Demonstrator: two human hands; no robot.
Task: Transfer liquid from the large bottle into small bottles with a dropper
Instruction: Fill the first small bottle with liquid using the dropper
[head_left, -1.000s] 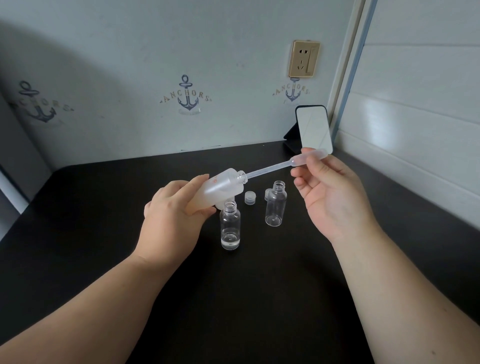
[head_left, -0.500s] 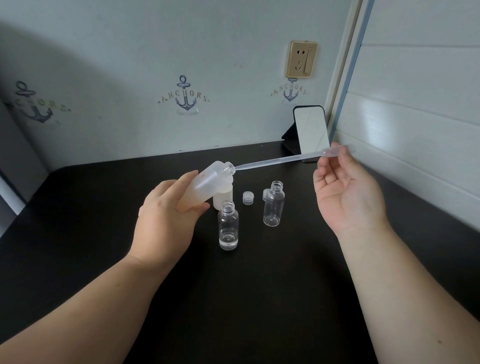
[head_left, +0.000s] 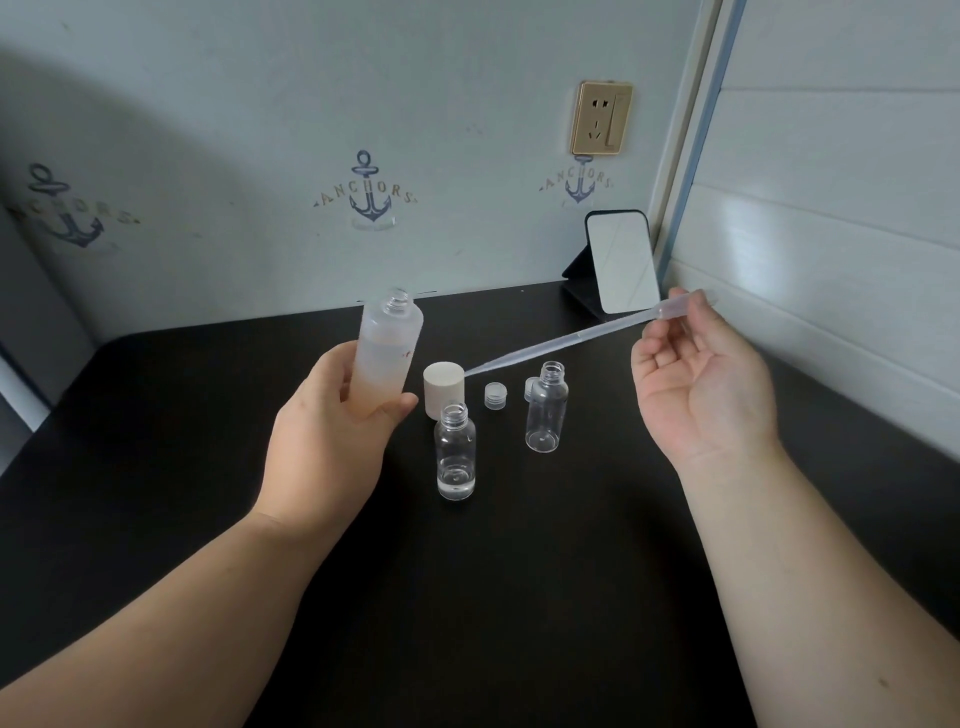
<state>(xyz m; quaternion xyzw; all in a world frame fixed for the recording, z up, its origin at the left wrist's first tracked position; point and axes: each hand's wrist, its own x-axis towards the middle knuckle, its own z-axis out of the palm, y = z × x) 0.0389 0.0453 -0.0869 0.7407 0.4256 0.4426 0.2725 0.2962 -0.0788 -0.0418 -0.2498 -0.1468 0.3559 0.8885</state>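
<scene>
With the large bottle gripped upright in the left hand and the dropper pinched by the right hand, drops could be spilled on the worktop if the small bottle mouth is missed.

The table was matte black. The large bottle was frosted white, with a pale peach tint low down and a small red mark on its side. Its cap was off-white. The 2 small bottles, the nearer one and the farther one, were clear and colourless, as was the small cap. The dropper was translucent white. The wall was pale blue-grey, patterned with navy anchors and tan lettering. The socket was gold. The mirror had a black frame.
</scene>
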